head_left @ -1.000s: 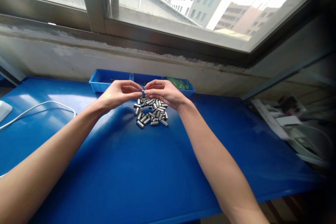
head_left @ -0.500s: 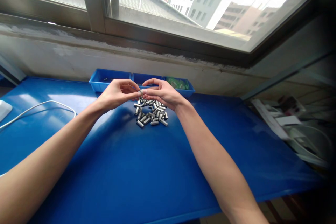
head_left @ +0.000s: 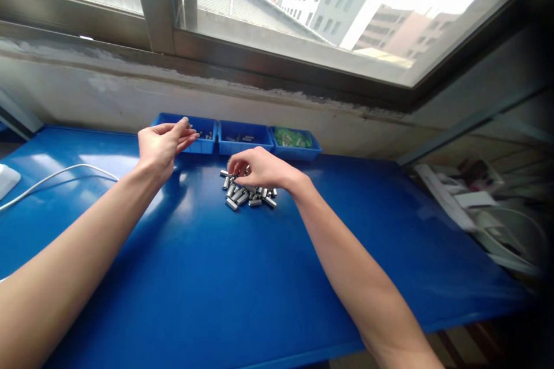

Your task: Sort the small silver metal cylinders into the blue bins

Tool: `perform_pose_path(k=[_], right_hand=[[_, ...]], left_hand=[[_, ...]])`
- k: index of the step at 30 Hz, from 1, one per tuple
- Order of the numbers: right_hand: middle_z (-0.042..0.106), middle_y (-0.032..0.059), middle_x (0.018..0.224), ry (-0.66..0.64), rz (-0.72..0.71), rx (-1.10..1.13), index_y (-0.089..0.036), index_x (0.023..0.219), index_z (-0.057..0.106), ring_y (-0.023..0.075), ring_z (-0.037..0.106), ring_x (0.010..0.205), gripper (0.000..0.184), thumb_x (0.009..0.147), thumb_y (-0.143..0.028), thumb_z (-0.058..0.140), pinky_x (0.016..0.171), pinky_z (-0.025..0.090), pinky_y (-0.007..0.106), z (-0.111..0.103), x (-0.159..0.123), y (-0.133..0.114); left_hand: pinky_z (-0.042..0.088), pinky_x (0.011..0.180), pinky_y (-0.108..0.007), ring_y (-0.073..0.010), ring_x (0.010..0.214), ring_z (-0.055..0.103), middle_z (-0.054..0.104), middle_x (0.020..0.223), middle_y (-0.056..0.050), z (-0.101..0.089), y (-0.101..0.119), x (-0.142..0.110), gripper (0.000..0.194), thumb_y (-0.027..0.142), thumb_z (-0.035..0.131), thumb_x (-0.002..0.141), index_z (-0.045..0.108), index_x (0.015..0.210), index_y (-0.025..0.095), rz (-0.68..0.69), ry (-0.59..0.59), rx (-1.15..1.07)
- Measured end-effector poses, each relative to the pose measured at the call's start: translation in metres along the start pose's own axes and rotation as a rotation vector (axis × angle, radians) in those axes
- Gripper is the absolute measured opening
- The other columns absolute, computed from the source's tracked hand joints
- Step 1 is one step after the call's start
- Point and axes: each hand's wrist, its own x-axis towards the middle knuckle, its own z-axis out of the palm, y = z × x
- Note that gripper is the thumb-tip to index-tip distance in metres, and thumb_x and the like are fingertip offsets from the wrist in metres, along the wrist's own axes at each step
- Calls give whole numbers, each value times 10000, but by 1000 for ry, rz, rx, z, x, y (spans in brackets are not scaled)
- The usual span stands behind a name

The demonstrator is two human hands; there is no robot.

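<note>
My left hand (head_left: pixel 162 143) is over the left blue bin (head_left: pixel 204 147). Its thumb and fingers are pinched on a small metal piece (head_left: pixel 189 125), too small to make out fully. Screw-like bits (head_left: pixel 208 135) lie in that bin below the fingertips. My right hand (head_left: pixel 265 167) hangs over the pile of metal hex standoffs (head_left: pixel 242 197), palm down with bent fingers. A gap shows between its thumb and fingers, with standoffs visible through it. Whether a fingertip touches one is hard to see.
A middle blue bin (head_left: pixel 244 147) holds a few metal parts. Beside it, the right blue bin (head_left: pixel 298 153) contains a green bag (head_left: pixel 292 138). A white cable (head_left: pixel 64 169) crosses the blue tabletop (head_left: pixel 208 277) at left. Behind stand a wall and window frame (head_left: pixel 277 72).
My hands were together above the pile, fingertips meeting at a small piece. Now they are apart: the left has moved left to the bin, the right has lowered to the pile.
</note>
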Motion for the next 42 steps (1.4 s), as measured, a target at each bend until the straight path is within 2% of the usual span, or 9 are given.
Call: perform_pose_path(k=[7,12,17,21,26,31,34,39,42], right_hand=[[730,36,798,15,-24,-86,-162,838,752,138,652,735,157,737,-87,658,652,452,216,7,4,5],[723,26,764,20,-21,-80,-160,810,748,125,644,703,146,742,-77,648,649,446,215,8,5,7],[720,15,729,44,-25,-37,-159,754,735,126,650,671,119,706,-79,660,634,458,217,3,3,6],[731,15,736,105,4,129,-160,779,750,150,685,720,68,723,-168,713,691,502,230,-6,1,9],[753,44,787,116,56,433,-141,858,763,174,697,757,275,732,-384,798,728,537,267,-11,-1,18],[737,40,747,169,94,646,-130,851,749,144,665,701,379,685,-454,856,692,534,253,-9,0,23],[735,38,743,220,120,735,-132,834,738,117,650,679,396,663,-461,879,669,526,224,-8,1,22],[736,33,758,272,214,884,-147,820,703,97,657,665,443,623,-486,909,649,539,198,-4,5,17],[741,35,774,247,237,956,-164,826,668,103,677,682,444,639,-489,905,629,546,187,0,8,15]], left_hand=[[632,808,-315,-214,822,755,747,830,-108,1,-1,-3,299,381,813,719,689,811,125,14,-58,34],[627,738,-346,-249,796,752,752,783,-99,8,7,-12,294,406,815,715,712,799,144,-23,-231,142],[607,732,-336,-241,790,745,766,813,-104,12,10,-21,357,447,834,681,735,847,146,-36,-436,223],[600,772,-350,-248,817,740,779,852,-112,13,7,-23,375,462,840,664,758,867,158,-57,-603,319],[596,836,-374,-266,872,738,783,873,-112,13,7,-24,405,489,833,665,777,905,167,-76,-749,357],[579,881,-393,-275,909,737,790,917,-97,11,16,-28,481,482,844,663,771,1034,185,-52,-836,363],[574,880,-381,-283,950,734,790,970,-100,12,16,-30,525,490,865,644,762,1061,188,7,-842,344],[581,879,-370,-280,921,735,787,952,-107,14,11,-30,549,551,903,564,778,934,165,83,-702,284],[586,869,-366,-272,881,738,787,912,-104,15,10,-28,565,577,911,534,781,895,162,81,-651,263]])
